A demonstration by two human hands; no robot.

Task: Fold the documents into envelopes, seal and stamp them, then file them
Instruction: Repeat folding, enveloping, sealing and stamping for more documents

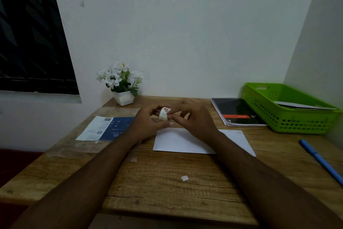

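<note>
Where the wooden desk (167, 182) runs nearest me, I see a small white paper scrap (184, 178), then a white rectangular envelope (178, 140) lying flat. Above it my left hand (146, 124) and right hand (193, 119) pinch a small roll of flowered stamp stickers (164, 114), fingers closed on it. Farther right sits a green perforated plastic basket (289, 115) with papers inside.

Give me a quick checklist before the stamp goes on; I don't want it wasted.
1. Sticker roll held by left hand and right hand: ok.
2. Sticker peeled free: cannot tell.
3. White envelope flat on the desk: ok.
4. Envelope's top right corner uncovered: ok.
5. Envelope sealed: cannot tell.
6. Green basket in reach for filing: ok.
</note>
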